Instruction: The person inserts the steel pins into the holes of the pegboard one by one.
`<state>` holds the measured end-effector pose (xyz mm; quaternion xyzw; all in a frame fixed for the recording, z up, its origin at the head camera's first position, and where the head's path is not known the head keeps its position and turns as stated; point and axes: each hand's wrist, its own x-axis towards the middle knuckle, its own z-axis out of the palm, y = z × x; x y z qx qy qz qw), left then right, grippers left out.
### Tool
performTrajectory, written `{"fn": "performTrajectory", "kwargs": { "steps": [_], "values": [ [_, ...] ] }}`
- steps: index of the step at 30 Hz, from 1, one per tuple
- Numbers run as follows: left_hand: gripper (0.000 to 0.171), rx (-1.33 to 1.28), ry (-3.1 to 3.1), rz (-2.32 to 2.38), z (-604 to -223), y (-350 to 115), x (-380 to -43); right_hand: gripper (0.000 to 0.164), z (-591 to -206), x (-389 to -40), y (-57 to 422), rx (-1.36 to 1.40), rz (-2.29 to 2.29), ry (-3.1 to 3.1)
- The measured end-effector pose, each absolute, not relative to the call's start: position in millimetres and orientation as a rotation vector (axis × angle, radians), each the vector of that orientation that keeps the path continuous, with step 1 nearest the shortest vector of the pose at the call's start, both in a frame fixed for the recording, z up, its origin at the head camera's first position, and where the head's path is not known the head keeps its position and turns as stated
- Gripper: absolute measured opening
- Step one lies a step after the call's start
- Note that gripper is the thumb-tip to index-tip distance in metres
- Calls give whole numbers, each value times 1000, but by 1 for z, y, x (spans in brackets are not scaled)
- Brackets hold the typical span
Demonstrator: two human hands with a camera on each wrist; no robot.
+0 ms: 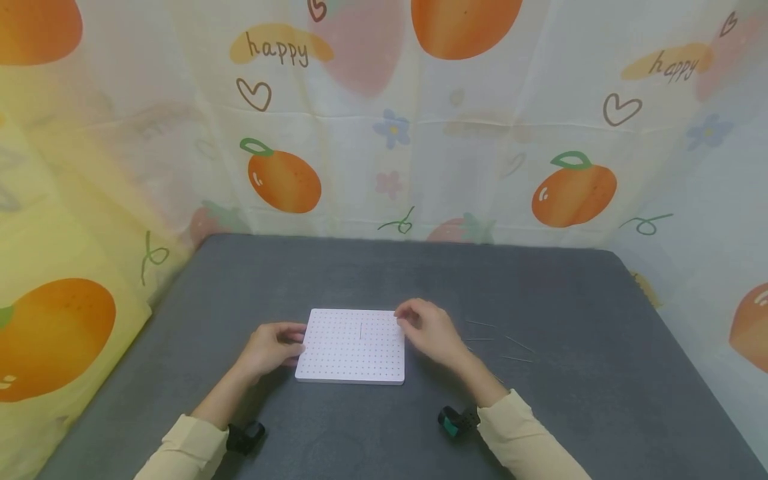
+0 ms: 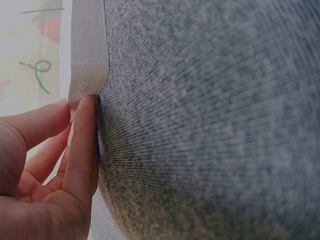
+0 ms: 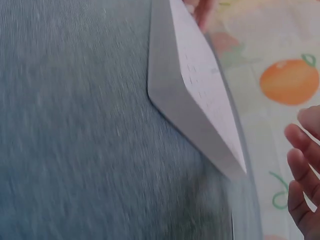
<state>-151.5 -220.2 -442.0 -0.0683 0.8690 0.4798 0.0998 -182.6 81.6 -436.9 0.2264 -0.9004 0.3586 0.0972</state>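
Note:
A white pegboard (image 1: 350, 363) with rows of small holes lies on the dark table. One thin stick (image 1: 361, 331) stands up from its upper middle; the left wrist view shows this stick (image 2: 41, 10) projecting from the board's face. My left hand (image 1: 273, 348) holds the board's left edge, thumb at the top rim and fingers along the side (image 2: 85, 50). Over the board's upper right corner is my right hand (image 1: 429, 330), fingers loosely bent. In the right wrist view the fingers of this hand (image 3: 304, 175) show nothing between them.
Several thin sticks (image 1: 519, 344) lie scattered on the table (image 1: 570, 393) to the right of the board. A cloth (image 1: 348, 120) printed with oranges hangs behind the table's far edge. Each wrist carries a black camera (image 1: 246, 437).

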Motion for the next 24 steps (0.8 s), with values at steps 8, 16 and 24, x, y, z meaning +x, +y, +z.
{"fn": "performTrajectory", "kwargs": {
  "steps": [8,16,24],
  "values": [
    [40,-192,2576,1406,-442,-221,-150,8,-446,-195,105,547,1079,-2673],
    [40,-195,2569,1413,-442,-221,-151,10,-459,-200,118,484,1037,-2742],
    [39,-184,2573,1412,-442,-221,-150,10,-462,-203,126,462,1007,-2831]
  ]
}}
